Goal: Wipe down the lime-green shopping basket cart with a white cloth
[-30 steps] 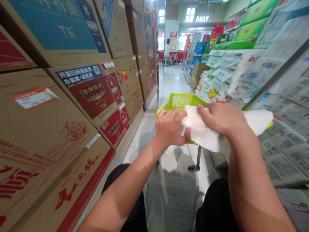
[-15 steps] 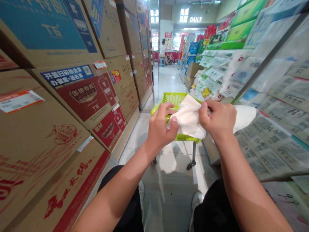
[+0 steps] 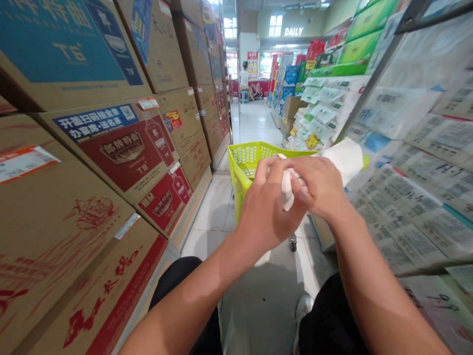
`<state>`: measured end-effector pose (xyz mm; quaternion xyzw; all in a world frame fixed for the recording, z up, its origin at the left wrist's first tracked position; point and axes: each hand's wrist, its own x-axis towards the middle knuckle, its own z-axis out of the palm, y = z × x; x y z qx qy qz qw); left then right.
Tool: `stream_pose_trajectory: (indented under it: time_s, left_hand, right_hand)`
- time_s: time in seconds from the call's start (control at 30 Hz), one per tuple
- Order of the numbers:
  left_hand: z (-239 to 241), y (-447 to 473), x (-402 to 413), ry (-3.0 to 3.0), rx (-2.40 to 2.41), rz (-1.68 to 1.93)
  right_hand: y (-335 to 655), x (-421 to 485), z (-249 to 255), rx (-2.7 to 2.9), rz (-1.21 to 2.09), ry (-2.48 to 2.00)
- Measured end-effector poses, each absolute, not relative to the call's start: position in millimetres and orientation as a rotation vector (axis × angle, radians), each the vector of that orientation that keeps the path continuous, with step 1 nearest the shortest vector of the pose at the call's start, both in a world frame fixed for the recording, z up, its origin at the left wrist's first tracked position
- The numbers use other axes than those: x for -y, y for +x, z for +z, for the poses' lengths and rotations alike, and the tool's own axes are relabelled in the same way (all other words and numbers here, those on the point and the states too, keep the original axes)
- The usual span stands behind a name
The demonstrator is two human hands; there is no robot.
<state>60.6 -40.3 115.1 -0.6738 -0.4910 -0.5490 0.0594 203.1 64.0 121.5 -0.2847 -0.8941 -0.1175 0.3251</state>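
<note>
A white cloth [image 3: 345,157] lies bunched over the handle side of a lime-green shopping cart [image 3: 242,190]. My left hand [image 3: 268,207] is curled round one end of the cloth, its thumb pressing from below. Close against it, my right hand [image 3: 323,185] grips the cloth too, and the two hands' fingers overlap. A loose flap of the cloth spreads out to the right of my right hand. Just past that flap shows a green tip. Most of the cart's handle is hidden behind my hands and the cloth.
Stacked cardboard boxes [image 3: 127,153] with price tags line the left side. On the right, shelves hold plastic-wrapped white packs [image 3: 417,207] behind a slanted metal post [image 3: 380,79]. Tiled floor [image 3: 254,116] runs ahead, where a person [image 3: 244,79] sits on a blue stool.
My left hand has moved right and closed on the cloth beside my right hand. The cloth is gathered tighter. The cart is turned, showing more of its left side.
</note>
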Motion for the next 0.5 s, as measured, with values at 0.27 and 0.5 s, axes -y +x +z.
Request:
stream_pose_trajectory:
  time_s: [0.27, 0.5]
  left_hand:
    - [72.6, -30.2, 5.6, -1.792, 1.42, -1.732]
    - [18.6, -105.6, -32.5, -2.466, 1.738, -1.162]
  right_hand:
    - [182.6, -34.4, 126.0, 2.403, -0.38, -0.754]
    - [211.5, -54.8, 136.1, 2.519, -0.254, -0.81]
